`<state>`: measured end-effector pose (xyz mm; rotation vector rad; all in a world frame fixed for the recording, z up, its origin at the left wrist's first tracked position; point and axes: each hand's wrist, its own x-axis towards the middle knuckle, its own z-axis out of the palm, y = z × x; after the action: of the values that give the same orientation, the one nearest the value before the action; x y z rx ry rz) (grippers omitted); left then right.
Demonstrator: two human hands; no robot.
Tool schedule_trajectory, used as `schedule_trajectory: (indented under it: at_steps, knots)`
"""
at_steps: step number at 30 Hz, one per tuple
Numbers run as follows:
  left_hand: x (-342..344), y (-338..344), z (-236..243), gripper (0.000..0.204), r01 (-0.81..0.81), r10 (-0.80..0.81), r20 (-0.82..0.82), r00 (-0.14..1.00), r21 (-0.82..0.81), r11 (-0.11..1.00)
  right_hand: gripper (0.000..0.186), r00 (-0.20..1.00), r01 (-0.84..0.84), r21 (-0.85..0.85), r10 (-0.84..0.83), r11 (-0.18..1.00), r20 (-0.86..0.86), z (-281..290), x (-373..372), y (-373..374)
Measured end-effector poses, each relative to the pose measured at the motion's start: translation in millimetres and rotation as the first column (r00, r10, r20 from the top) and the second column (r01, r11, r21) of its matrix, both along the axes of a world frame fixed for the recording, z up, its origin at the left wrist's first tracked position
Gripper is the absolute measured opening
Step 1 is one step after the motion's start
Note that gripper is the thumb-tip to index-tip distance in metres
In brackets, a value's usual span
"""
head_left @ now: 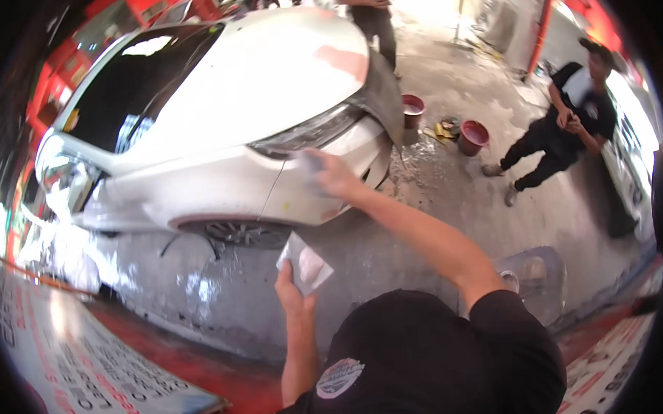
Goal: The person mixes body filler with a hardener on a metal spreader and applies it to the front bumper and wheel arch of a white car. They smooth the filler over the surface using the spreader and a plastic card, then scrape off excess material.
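Note:
My left hand (296, 292) grips a white, square mixing board (294, 250) by its lower left side. A lump of pale pink putty (313, 267) lies on the board. Stretched out to the car's front corner, my right hand (336, 179) is closed around a flat grey spreader (311, 171), both smeared by motion. The spreader is at the white bumper (302, 195), just below the headlight (314, 133); whether it touches the surface I cannot tell. Dull, sanded-looking patches show on the fender (192, 188) above the front wheel (245, 230).
Two dark red buckets (474, 138) of liquid stand on the wet concrete floor (448, 195) beyond the car. A person (573, 118) in dark clothes stands at the right, another (372, 19) at the back. Printed banners (96, 361) lie at the lower left. A clear plastic tub (546, 280) sits near my right elbow.

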<state>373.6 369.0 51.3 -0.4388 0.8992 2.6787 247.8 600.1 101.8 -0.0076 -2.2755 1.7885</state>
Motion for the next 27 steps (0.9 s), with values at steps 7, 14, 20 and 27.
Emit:
schedule_trajectory:
  at_steps: [7,14,20,27]
  knots:
    - [-28,25,12,0.044,-0.032,0.023,-0.071,0.997,-0.129,0.991,0.052,0.861,0.027,0.310,0.136,0.950,-0.490,78,-14,53]
    - [-52,53,65,0.048,-0.077,-0.033,-0.298,0.954,-0.350,0.934,0.058,0.957,-0.066,0.608,0.223,0.792,-0.187,66,119,45]
    - [-59,84,64,0.047,-0.020,-0.167,-0.304,0.938,-0.528,0.849,0.050,0.896,-0.051,0.767,0.369,0.640,-0.248,58,126,22]
    - [-57,96,46,0.044,0.019,-0.120,-0.213,0.970,-0.422,0.906,0.054,0.913,0.008,0.790,0.318,0.613,-0.256,13,170,21]
